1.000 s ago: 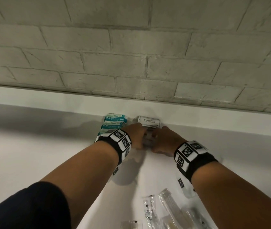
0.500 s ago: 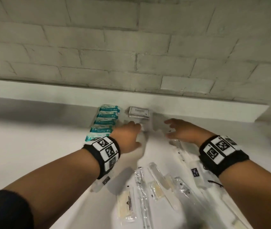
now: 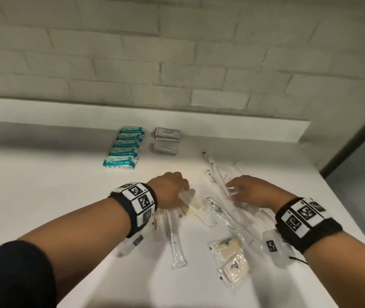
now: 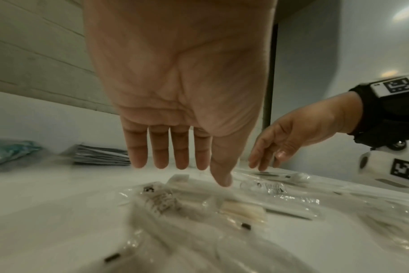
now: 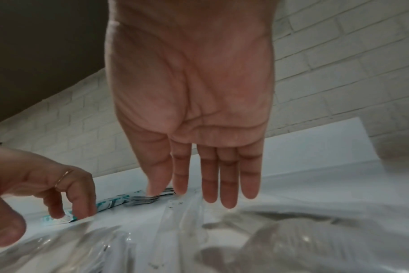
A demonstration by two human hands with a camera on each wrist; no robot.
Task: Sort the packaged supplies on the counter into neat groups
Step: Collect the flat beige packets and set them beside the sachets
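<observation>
The left hand (image 3: 170,189) hovers palm down with its fingers (image 4: 161,153) straight and released, grasping nothing, just above a clear packet of pale sticks (image 3: 196,207). The right hand (image 3: 252,192) is likewise released, fingers (image 5: 227,181) extended and empty, over the long clear sleeves (image 3: 216,174) that lie scattered across the white bench (image 3: 43,196). Nearer the person lie 2 clear pouches with cream pads (image 3: 230,256) and another narrow clear sleeve (image 3: 176,243). Well beyond both hands, against the raised back ledge, a tidy row of 5 teal-and-white packets (image 3: 126,147) lies just beside 2 small stacks of grey sachets (image 3: 166,141). Behind the ledge rises a pale brick wall (image 3: 177,52).
</observation>
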